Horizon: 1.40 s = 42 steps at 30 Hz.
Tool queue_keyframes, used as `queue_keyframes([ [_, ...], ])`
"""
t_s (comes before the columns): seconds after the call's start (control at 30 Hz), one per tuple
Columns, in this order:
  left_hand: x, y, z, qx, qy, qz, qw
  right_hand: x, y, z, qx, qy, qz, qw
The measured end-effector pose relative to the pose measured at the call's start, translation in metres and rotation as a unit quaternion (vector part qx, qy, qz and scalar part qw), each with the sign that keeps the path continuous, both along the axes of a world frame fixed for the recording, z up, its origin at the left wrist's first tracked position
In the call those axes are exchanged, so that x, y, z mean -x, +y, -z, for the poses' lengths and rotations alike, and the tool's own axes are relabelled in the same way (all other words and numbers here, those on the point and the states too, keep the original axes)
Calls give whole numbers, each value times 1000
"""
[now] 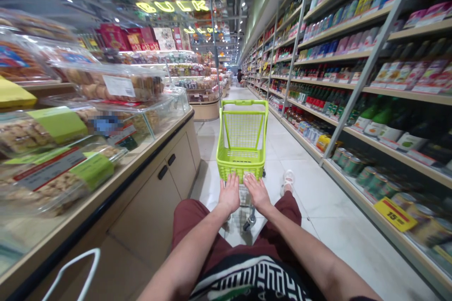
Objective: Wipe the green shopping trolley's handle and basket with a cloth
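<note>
A lime-green shopping cart stands in the aisle straight ahead of me, its handle bar at the far end. Its basket holds nothing that I can see. My left hand lies against the near edge of the basket, fingers stretched forward. Beside it, my right hand rests on the same edge, its fingers also straight and fairly flat. Neither hand wraps around the cart. Below the basket a caster wheel shows between my legs.
To the left runs a wooden counter with packaged snacks. Tall shelves of bottles and cans line the right, with a yellow price tag. A tiled floor leads ahead to a distant person. A white metal loop is lower left.
</note>
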<state>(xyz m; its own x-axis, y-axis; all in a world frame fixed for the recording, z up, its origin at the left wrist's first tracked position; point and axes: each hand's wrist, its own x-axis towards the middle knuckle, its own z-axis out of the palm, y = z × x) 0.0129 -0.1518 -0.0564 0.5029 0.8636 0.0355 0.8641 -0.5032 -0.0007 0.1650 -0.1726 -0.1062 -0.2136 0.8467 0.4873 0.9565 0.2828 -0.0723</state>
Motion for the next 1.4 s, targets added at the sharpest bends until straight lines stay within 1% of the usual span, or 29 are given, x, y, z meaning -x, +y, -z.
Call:
queue_keyframes([
  [0.07,5,6,-4,-3,-4,-26,1000,4,3,-27,-72,9,-12,997],
  [0.13,10,13,-11,-11,-13,-50,999,11,11,-52,-124,12,-19,992],
  [0.17,12,15,-13,-16,-19,-61,998,16,16,-60,-134,9,-22,991],
  [0.2,13,18,-16,-21,-23,-69,997,20,21,-63,-135,4,-23,991],
  [0.23,14,19,-18,-24,-26,-74,997,24,26,-63,-126,-4,-26,992],
  [0.27,15,20,-18,-25,-27,-75,997,27,29,-58,-110,-14,-30,993],
  [0.33,15,20,-16,-22,-22,-70,997,31,33,-38,-68,-33,-32,997],
  [0.43,16,16,-7,-12,-10,-53,998,30,29,-3,14,-53,-18,998],
  [0.47,16,15,-3,-6,-7,-48,999,29,27,4,40,-57,-13,997],
  [0.5,18,14,0,2,-4,-46,999,29,24,8,58,-61,-13,996],
  [0.53,20,14,2,10,-1,-48,999,29,22,7,66,-62,-18,996],
  [0.57,22,15,2,17,0,-54,998,31,21,2,60,-60,-26,996],
  [0.6,25,16,2,22,-1,-65,998,34,20,-7,41,-54,-37,997],
  [0.67,31,19,-2,23,-7,-89,996,43,23,-31,-17,-37,-61,997],
  [0.73,38,24,-8,16,-15,-110,994,56,32,-55,-65,-26,-79,994],
  [0.77,41,26,-10,12,-18,-118,993,63,37,-63,-74,-26,-84,993],
  [0.8,44,27,-11,7,-20,-123,992,69,43,-68,-75,-29,-88,993],
  [0.83,46,28,-11,3,-19,-125,992,74,48,-69,-67,-35,-91,993],
  [0.87,49,29,-10,1,-16,-125,992,78,52,-65,-51,-43,-93,993],
  [0.9,50,28,-8,2,-10,-124,992,80,55,-58,-30,-52,-92,994],
  [0.97,53,27,-2,9,2,-120,993,80,54,-37,25,-68,-85,994],
  [1.03,55,24,4,20,10,-116,993,76,47,-15,78,-80,-78,991],
  [1.07,56,23,6,25,10,-114,993,73,43,-7,96,-82,-76,989],
  [1.1,56,23,7,27,8,-113,993,69,38,-2,104,-81,-76,988],
  [1.13,57,23,7,29,4,-112,993,66,35,-1,101,-78,-75,989],
  [1.2,56,23,4,30,-5,-113,993,60,33,-9,55,-68,-81,993],
  [1.33,53,27,-12,21,-21,-121,992,55,45,-47,-96,-45,-90,990],
  [1.4,50,29,-19,15,-26,-119,992,56,52,-59,-132,-39,-86,987],
])
